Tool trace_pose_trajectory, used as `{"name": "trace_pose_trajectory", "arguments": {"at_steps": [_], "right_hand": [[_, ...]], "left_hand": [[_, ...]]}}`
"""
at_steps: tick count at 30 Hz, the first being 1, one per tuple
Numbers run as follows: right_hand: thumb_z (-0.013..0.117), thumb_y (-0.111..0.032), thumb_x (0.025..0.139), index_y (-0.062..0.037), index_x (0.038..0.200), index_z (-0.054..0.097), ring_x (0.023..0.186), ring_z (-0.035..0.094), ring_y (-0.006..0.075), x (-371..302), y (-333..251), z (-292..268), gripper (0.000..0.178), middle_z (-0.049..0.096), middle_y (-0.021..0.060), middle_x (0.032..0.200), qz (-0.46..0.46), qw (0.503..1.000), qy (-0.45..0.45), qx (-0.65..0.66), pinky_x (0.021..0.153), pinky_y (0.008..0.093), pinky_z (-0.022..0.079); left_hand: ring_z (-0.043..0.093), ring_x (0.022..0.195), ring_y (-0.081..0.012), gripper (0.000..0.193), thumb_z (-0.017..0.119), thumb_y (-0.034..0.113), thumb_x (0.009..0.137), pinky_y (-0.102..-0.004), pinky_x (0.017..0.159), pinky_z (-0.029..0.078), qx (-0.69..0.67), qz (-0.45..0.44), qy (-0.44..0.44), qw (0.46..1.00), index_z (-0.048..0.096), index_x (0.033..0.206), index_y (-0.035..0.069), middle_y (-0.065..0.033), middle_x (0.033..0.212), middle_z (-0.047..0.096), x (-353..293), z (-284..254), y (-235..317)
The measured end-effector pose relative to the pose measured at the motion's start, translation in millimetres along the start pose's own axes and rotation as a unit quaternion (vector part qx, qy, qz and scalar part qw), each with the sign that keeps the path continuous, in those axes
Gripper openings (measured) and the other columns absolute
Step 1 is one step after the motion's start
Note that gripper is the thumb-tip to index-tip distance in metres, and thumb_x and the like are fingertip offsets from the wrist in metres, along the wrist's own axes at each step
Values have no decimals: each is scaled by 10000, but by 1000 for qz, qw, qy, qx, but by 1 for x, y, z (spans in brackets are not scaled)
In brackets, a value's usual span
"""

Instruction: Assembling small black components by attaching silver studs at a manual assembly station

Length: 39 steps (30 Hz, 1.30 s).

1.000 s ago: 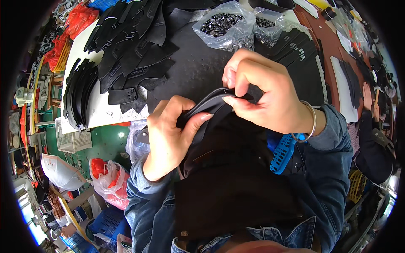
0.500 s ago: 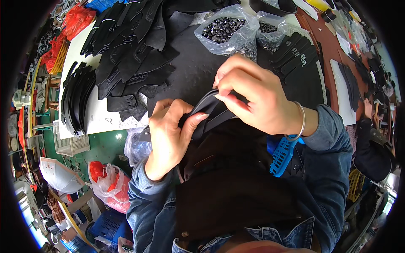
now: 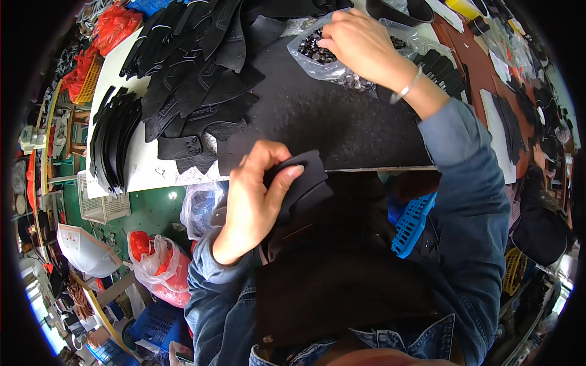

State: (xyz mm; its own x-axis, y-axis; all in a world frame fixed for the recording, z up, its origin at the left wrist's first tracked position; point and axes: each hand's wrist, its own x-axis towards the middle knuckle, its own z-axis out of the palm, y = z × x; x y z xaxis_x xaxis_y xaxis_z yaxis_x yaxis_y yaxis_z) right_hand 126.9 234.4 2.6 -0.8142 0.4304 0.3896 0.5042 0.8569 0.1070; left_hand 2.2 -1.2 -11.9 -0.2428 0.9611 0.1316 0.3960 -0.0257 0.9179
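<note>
In my left hand point(image 3: 253, 195), thumb pressed over curled fingers, is a black leather strap point(image 3: 312, 174), folded and held just off the table's near edge. My right hand point(image 3: 360, 46) reaches over a clear plastic bag point(image 3: 332, 74) of small shiny dark metal snap caps point(image 3: 312, 49). Its thumb and fingers are bent together at the caps; whatever lies between the fingertips is hidden. Behind that hand, a second bag point(image 3: 400, 43) with similar dark pieces is partly covered.
Overlapping black leather pieces point(image 3: 201, 97) spread across the table's left half, beside a stack of curved black strips point(image 3: 113, 143). More strips with pale marks point(image 3: 436, 70) lie at the right. A blue plastic basket point(image 3: 414, 226) sits below the table edge. Another person's hand point(image 3: 538, 157) shows far right.
My right hand has let go of the strap and moved up and away to the bag of caps. My left hand keeps the strap, whose free end now stands out.
</note>
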Motion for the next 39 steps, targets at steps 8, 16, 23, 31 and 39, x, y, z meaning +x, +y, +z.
{"name": "trace_pose_trajectory", "arguments": {"at_steps": [8,16,23,31,39], "right_hand": [[534,-103,728,-54,666,514,678,587,307,5,17,7,82,575,109,693,-112,979,153,80,626,407,463],[559,-97,763,-25,703,556,755,567,292,-17,-9,-33,94,565,104,794,-47,990,-89,94,681,379,442],[601,-112,755,8,700,562,740,601,329,-63,-28,-12,138,592,145,754,-83,955,-268,98,641,410,485],[588,-84,657,-9,658,570,678,543,198,-98,-73,-8,77,514,82,736,-139,978,-113,-106,561,293,475],[572,-61,808,19,830,609,665,595,193,-74,-74,-48,91,594,105,747,94,865,-202,449,605,290,455]], "left_hand": [[558,674,-256,179,677,54,767,-328,632,444,47,24,4,999,525,856,27,-101,760,579,-9,-1,-4],[569,667,-247,224,714,13,706,-327,633,453,48,120,16,991,530,832,24,-103,779,564,-6,2,4],[583,683,-257,221,719,3,687,-327,634,459,69,117,-5,991,542,817,21,-106,768,578,-17,3,0],[582,667,-231,213,719,-3,692,-303,596,464,93,106,4,990,544,812,16,-102,761,577,-24,1,2],[576,668,-226,250,753,48,642,-321,618,428,96,209,46,972,568,810,47,-57,765,597,-19,5,2]]}}
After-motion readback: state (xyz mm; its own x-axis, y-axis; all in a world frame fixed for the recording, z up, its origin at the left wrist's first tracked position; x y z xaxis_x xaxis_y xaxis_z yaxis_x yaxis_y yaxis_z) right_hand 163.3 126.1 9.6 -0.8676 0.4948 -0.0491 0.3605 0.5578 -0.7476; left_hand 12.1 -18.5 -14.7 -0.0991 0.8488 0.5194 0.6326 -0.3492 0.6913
